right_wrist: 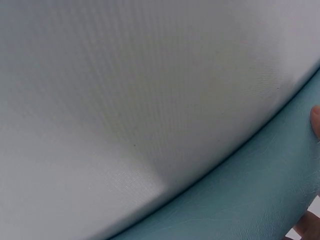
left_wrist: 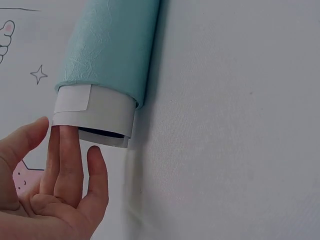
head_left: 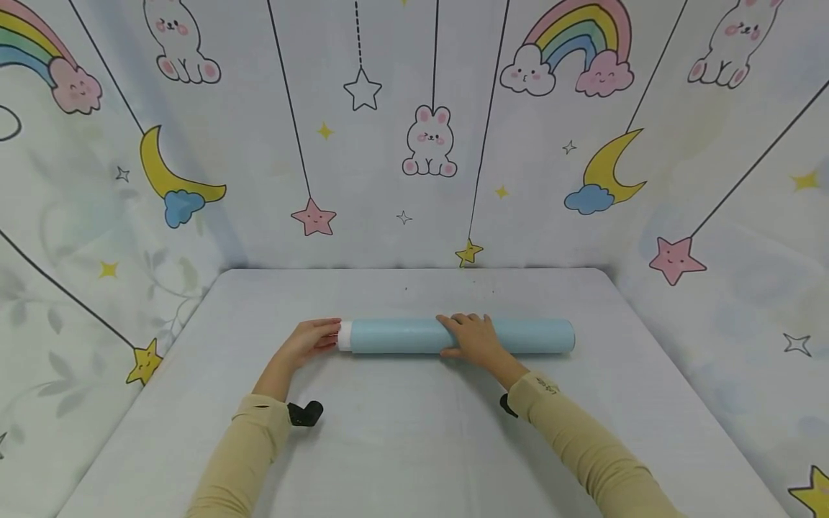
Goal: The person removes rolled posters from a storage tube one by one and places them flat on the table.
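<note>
A roll of light-blue, leathery-looking sheet (head_left: 395, 337) lies crosswise on the white-covered table, its surface finely creased in the left wrist view. A white inner tube (left_wrist: 110, 107) sticks out of its left end. My left hand (head_left: 309, 342) is at that end, fingers fairly straight; two fingertips disappear at the tube's rim, while the thumb stands apart. Across the middle of the roll, my right hand (head_left: 476, 339) grips it, with fingers spread over the top and thumb on the near side. Only parts of its digits show at the edge of the right wrist view.
The white table (head_left: 395, 446) reaches back to a printed cloth backdrop (head_left: 388, 158) with rabbits, stars, moons and rainbows. Black wrist mounts (head_left: 306, 414) show by the beige sleeves (head_left: 242, 457).
</note>
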Motion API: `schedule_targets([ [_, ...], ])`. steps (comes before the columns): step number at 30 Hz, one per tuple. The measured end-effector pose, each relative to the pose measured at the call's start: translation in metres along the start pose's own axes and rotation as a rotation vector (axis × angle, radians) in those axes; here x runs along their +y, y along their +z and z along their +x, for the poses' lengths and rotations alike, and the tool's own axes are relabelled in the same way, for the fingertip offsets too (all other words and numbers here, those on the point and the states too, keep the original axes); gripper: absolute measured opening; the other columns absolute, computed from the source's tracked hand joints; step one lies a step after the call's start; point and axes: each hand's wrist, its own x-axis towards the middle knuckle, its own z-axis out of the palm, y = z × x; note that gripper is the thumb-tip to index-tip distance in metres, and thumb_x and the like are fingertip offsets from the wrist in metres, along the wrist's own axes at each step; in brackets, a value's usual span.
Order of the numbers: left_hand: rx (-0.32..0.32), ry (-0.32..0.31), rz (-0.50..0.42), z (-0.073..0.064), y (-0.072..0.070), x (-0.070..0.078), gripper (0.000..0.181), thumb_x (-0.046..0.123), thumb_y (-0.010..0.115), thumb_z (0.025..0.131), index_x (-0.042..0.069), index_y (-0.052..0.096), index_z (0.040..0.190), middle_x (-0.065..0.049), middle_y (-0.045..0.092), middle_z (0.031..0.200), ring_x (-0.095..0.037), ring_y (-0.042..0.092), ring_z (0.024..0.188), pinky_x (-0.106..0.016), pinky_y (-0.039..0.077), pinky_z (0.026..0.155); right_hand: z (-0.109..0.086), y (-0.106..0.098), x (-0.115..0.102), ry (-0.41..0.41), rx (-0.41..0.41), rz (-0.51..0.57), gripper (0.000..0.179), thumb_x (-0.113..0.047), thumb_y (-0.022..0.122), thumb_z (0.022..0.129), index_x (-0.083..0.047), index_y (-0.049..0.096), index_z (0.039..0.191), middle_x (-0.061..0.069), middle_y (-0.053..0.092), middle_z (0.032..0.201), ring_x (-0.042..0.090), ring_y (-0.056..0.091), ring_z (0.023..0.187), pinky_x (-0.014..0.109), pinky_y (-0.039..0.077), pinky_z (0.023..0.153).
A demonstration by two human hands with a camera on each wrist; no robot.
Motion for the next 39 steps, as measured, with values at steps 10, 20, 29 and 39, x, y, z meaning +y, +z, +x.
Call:
schedule_targets([
  [10,0.030,0.026,0.067,0.001,-0.003,-0.003,0.053,0.017,0.064,0.086,-0.002,0.045,0.132,-0.020,0.049,0.130,-0.008,0.058,0.093,-0.033,0.044,0.091,-0.001,-0.002,-0.002,-0.011,0.023,0.003,0.073,-0.049,0.068,0.076,-0.020,0.042,0.137,0.010,0.052,0.125,0.038,0.048,0.112,0.064,0.030,0.091],
  [20,0.096,-0.004,0.066,-0.001,-0.015,-0.003,0.056,0.018,0.063,0.087,-0.001,0.042,0.135,-0.021,0.044,0.134,-0.005,0.057,0.091,-0.030,0.044,0.090,-0.001,-0.001,-0.003,-0.002,0.012,-0.010,0.073,-0.049,0.068,0.076,-0.021,0.041,0.138,0.010,0.051,0.125,0.037,0.048,0.112,0.063,0.031,0.091],
  [29,0.108,0.025,0.087,-0.004,-0.025,0.000,0.054,0.015,0.060,0.089,-0.002,0.040,0.136,-0.022,0.044,0.133,-0.003,0.056,0.089,-0.029,0.044,0.089,-0.003,0.001,-0.001,-0.027,0.062,0.016,0.072,-0.046,0.070,0.075,-0.018,0.044,0.136,0.012,0.053,0.122,0.039,0.049,0.109,0.064,0.032,0.089],
  [39,0.136,0.038,0.144,-0.011,-0.036,0.004,0.052,0.016,0.057,0.090,-0.002,0.040,0.136,-0.017,0.054,0.123,-0.002,0.056,0.082,-0.023,0.047,0.080,-0.003,0.002,0.001,-0.029,0.069,0.005,0.071,-0.046,0.069,0.076,-0.017,0.043,0.137,0.012,0.053,0.123,0.039,0.049,0.110,0.064,0.031,0.090],
])
